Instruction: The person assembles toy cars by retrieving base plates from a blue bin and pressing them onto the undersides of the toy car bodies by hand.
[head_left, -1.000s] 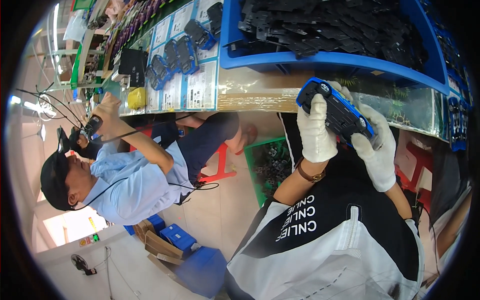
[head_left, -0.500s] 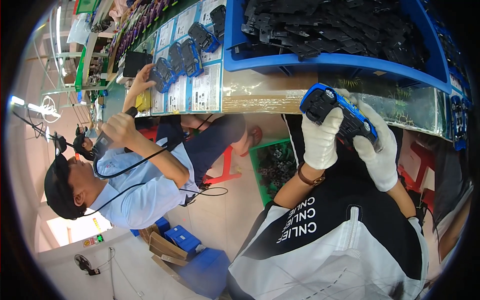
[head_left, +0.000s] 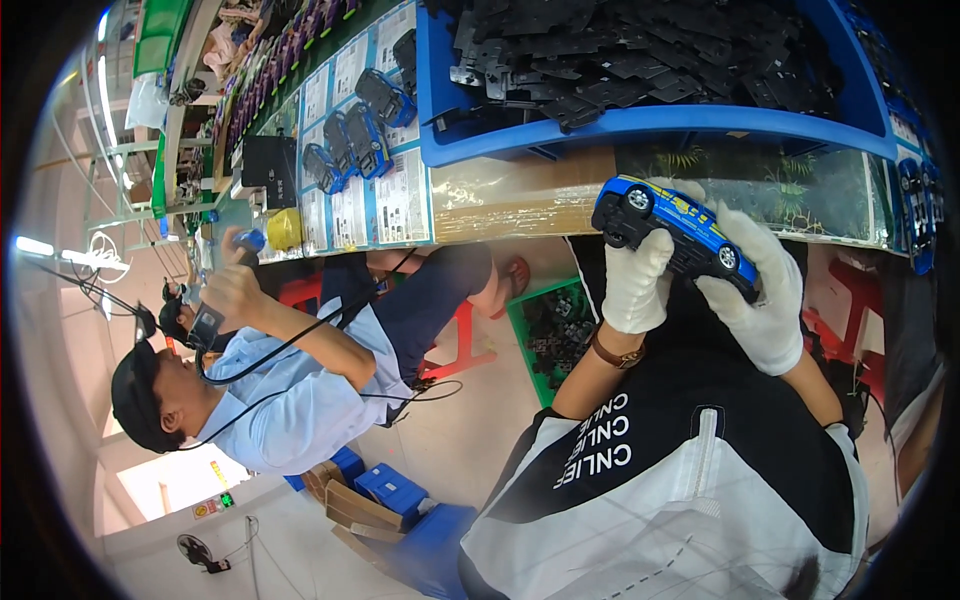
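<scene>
A blue toy car (head_left: pixel 672 228) with black wheels and a yellow stripe is held in front of my chest, just below the bench edge. My left hand (head_left: pixel 636 280), in a white glove, grips its front end. My right hand (head_left: pixel 760 290), also gloved, holds the rear end from below. Both hands are closed on the car.
A blue tray (head_left: pixel 640 122) full of black plastic parts sits on the bench above my hands. More blue toy cars (head_left: pixel 352 135) lie on printed sheets to the left. A co-worker in a light blue shirt (head_left: pixel 290 390) sits at left, arm raised. A green crate (head_left: pixel 555 330) stands on the floor.
The toy car has turned in my hands so its side with wheels shows. The co-worker at left has shifted their raised arm.
</scene>
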